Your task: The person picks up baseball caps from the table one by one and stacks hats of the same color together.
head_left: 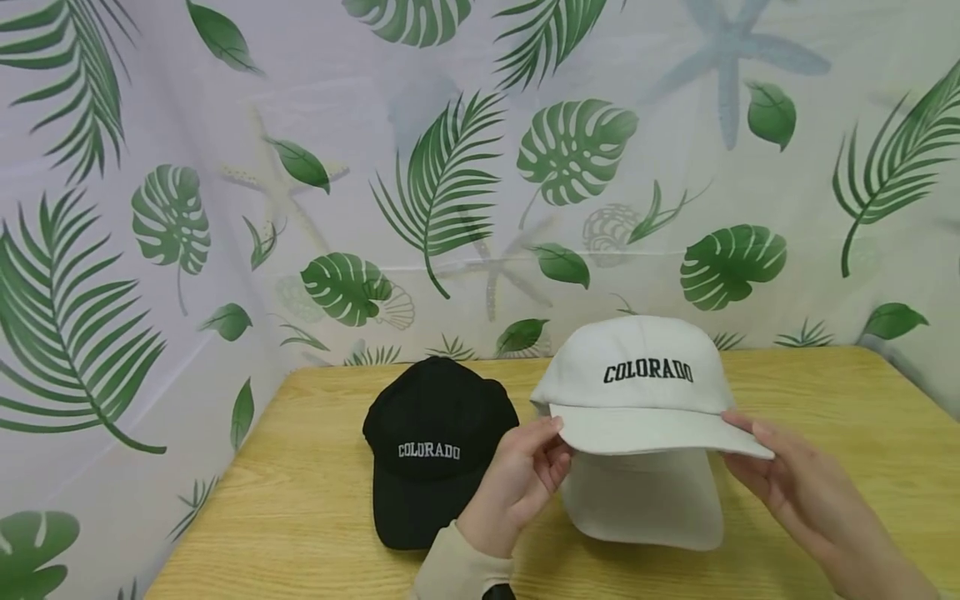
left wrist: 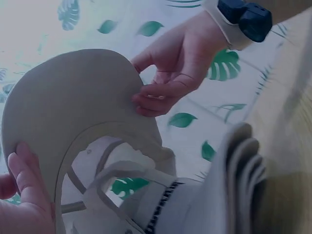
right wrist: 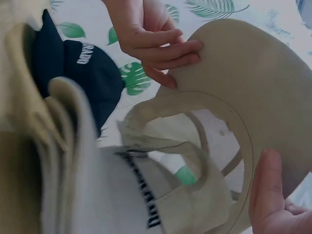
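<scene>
A white cap [head_left: 637, 367] with dark COLORADO lettering is held up by its brim, front facing me. My left hand [head_left: 521, 479] pinches the brim's left edge between thumb and fingers. At the opposite edge my right hand [head_left: 798, 487] grips it, thumb on top and fingers beneath. The wrist views look up at the brim's underside [left wrist: 87, 97] and into the hollow crown. Under the held cap sits a stack of pale caps [head_left: 645, 500], mostly hidden from above; several nested brims [right wrist: 68, 112] show in the right wrist view. The held cap's back strap [right wrist: 165, 146] overlaps the stack's top cap there.
A black cap [head_left: 438, 450] with white COLORADO lettering lies on the wooden table [head_left: 285, 500], just left of my left hand. Behind the table hangs a white cloth [head_left: 465, 75] printed with green leaves and starfish. A black device [left wrist: 251, 22] is strapped to my right wrist.
</scene>
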`<state>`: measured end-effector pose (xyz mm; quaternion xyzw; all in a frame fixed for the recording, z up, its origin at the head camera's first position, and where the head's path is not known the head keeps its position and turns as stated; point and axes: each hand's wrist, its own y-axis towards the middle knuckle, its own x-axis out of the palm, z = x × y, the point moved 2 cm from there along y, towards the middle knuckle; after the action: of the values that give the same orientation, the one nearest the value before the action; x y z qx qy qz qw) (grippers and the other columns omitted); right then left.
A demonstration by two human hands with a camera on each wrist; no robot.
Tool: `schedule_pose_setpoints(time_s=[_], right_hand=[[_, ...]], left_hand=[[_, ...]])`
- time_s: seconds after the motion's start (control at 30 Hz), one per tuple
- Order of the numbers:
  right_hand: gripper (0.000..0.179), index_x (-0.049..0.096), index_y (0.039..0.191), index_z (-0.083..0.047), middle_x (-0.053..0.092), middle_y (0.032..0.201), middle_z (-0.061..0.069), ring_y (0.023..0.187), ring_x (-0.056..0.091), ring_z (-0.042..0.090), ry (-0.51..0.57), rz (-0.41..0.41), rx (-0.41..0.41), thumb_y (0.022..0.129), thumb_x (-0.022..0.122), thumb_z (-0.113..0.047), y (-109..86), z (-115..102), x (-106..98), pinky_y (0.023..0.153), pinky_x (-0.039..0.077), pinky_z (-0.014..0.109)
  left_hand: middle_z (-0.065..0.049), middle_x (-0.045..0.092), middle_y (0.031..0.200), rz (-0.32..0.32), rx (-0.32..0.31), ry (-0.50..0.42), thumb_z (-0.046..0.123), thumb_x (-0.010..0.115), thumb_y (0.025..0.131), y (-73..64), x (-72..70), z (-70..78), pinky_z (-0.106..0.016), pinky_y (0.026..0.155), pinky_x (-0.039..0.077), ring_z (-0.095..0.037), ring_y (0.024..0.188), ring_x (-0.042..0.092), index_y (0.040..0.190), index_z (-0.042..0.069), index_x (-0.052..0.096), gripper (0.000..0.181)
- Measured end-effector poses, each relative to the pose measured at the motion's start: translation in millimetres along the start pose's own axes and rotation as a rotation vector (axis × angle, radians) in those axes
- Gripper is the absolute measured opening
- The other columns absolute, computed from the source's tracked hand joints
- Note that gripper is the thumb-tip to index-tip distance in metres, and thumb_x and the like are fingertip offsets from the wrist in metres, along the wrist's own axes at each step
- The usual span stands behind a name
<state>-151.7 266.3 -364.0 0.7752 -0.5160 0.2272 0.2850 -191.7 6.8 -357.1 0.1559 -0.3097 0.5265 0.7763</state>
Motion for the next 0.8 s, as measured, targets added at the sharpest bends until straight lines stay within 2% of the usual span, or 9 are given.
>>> schedule_pose_setpoints(time_s=[0.2,0.3,0.37,0.43,0.5,0.57,0.67,0.73,0.8], right_hand=[[0.042,0.057,0.113,0.005,0.058,0.111,0.012,0.097,0.057,0.025,-0.019,-0.064,-0.063,0.098,0.019,-0.005,6.0,-5.0,19.7,0.085,0.042,0.033],[0.042,0.058,0.112,0.004,0.059,0.106,0.014,0.096,0.058,0.025,-0.077,-0.068,-0.089,0.098,0.019,-0.004,8.5,-3.7,19.5,0.082,0.044,0.034],[0.039,0.06,0.111,0.0,0.061,0.101,0.013,0.094,0.059,0.024,-0.157,-0.036,-0.079,0.098,0.023,-0.007,10.4,-3.1,15.1,0.079,0.046,0.033],[0.038,0.063,0.108,-0.006,0.062,0.096,0.011,0.09,0.06,0.022,-0.289,0.008,-0.055,0.098,0.027,-0.01,12.0,-2.4,8.2,0.076,0.047,0.032],[0.035,0.065,0.105,-0.014,0.061,0.091,0.01,0.085,0.061,0.019,-0.504,0.087,0.007,0.098,0.031,-0.015,13.3,-1.7,0.7,0.072,0.049,0.031],[0.032,0.062,0.111,-0.009,0.06,0.091,0.009,0.079,0.061,0.018,-0.756,0.151,0.101,0.097,0.035,-0.02,14.7,-0.5,-6.0,0.069,0.05,0.03],[0.04,0.051,0.121,0.004,0.057,0.093,0.011,0.073,0.058,0.018,-1.075,0.205,0.23,0.096,0.039,-0.025,16.2,2.5,-11.9,0.064,0.05,0.031],[0.05,0.04,0.124,0.014,0.057,0.094,0.012,0.069,0.055,0.017,-1.2,0.218,0.266,0.095,0.041,-0.027,17.1,4.4,-13.4,0.061,0.05,0.031],[0.051,0.04,0.125,0.013,0.057,0.093,0.013,0.066,0.053,0.017,-1.283,0.233,0.272,0.094,0.042,-0.028,17.6,5.6,-14.0,0.058,0.049,0.03]], left_hand=[[-0.001,0.06,0.073,0.013,0.041,-0.033,0.016,0.046,0.093,-1.5,1.2,11.6,-0.01,0.053,0.043,0.0,0.058,0.056,0.086,0.006,0.056,0.015],[-0.001,0.061,0.074,0.002,0.044,0.005,0.019,0.046,0.093,1.5,-3.0,11.2,-0.01,0.052,0.043,-0.001,0.06,0.058,0.094,0.004,0.053,0.017],[-0.002,0.062,0.075,-0.004,0.029,0.053,0.02,0.045,0.094,5.6,-8.2,8.8,-0.011,0.053,0.044,-0.003,0.062,0.059,0.097,0.002,0.053,0.02],[-0.003,0.062,0.073,0.001,0.003,0.13,0.021,0.047,0.093,10.1,-15.2,5.1,-0.013,0.053,0.045,-0.004,0.062,0.06,0.097,0.0,0.055,0.022],[-0.004,0.062,0.07,0.021,-0.031,0.237,0.02,0.049,0.092,15.3,-23.2,0.0,-0.014,0.052,0.046,-0.006,0.061,0.06,0.091,0.0,0.057,0.022],[-0.004,0.061,0.069,0.045,-0.054,0.371,0.017,0.053,0.089,19.6,-30.5,-5.4,-0.016,0.051,0.046,-0.007,0.058,0.059,0.089,-0.002,0.058,0.02],[-0.005,0.059,0.064,0.067,-0.064,0.565,0.012,0.057,0.086,23.8,-36.9,-12.8,-0.019,0.049,0.045,-0.009,0.052,0.056,0.108,-0.005,0.052,0.029],[-0.004,0.058,0.061,0.056,-0.047,0.674,0.01,0.057,0.085,25.2,-37.9,-16.9,-0.019,0.046,0.044,-0.009,0.049,0.054,0.122,-0.006,0.043,0.042],[-0.004,0.056,0.056,0.032,-0.03,0.762,0.009,0.056,0.086,26.0,-36.8,-20.4,-0.02,0.045,0.043,-0.008,0.046,0.053,0.13,-0.007,0.035,0.052]])
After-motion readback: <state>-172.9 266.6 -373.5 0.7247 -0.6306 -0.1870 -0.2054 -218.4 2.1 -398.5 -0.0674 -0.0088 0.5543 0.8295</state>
